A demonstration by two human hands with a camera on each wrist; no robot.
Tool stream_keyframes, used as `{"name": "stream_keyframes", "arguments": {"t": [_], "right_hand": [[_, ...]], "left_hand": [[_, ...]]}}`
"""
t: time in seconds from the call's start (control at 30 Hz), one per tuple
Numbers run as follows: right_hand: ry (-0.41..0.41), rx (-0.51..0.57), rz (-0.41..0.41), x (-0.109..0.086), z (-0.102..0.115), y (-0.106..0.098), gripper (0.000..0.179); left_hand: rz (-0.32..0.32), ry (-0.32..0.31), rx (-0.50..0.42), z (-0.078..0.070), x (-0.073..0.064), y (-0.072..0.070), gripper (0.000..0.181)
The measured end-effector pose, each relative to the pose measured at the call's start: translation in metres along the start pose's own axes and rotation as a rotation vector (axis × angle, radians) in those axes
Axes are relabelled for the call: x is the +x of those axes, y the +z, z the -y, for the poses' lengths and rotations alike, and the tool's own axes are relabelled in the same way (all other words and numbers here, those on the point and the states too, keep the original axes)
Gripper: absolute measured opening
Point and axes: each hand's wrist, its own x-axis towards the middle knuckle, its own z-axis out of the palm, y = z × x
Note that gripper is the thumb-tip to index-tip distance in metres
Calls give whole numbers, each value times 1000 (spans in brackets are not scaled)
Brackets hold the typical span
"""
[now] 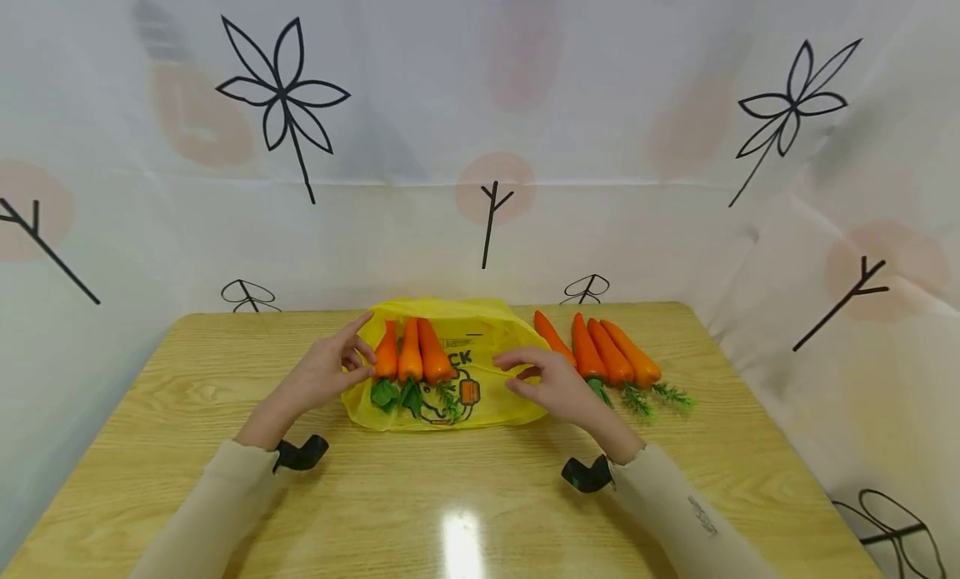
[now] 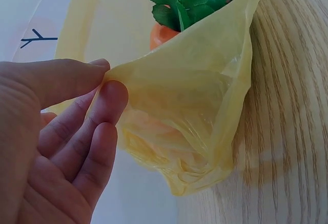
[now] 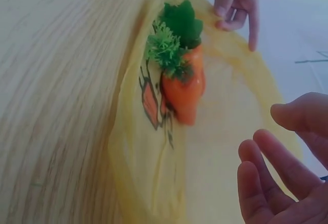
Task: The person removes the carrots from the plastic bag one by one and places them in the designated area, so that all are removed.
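Note:
A yellow plastic bag (image 1: 498, 400) with a printed drawing lies spread on the table, its mouth wide. Three orange carrots (image 1: 410, 354) with green leaves lie side by side in its left part. My left hand (image 1: 330, 371) is at the bag's left side; in the left wrist view, thumb and index finger pinch the thin bag edge (image 2: 179, 96). At the bag's right side is my right hand (image 1: 555, 385), fingers loosely bent and apart from the thumb. Nothing shows between those fingers (image 3: 277, 167) in the right wrist view.
Several more carrots (image 1: 615, 354) with leafy tops lie on the wooden table (image 1: 465, 496), just right of the bag and beyond my right hand. A white cloth (image 1: 420, 237) with plant drawings hangs behind the table's far edge and along both sides.

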Motion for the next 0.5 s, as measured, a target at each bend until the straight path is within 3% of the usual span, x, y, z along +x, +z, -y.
{"name": "stream_keyframes", "arguments": {"t": [0.5], "right_hand": [[84,49,-6,31,-8,27,35]], "left_hand": [[-10,11,-2,2,0,3,83]]}}
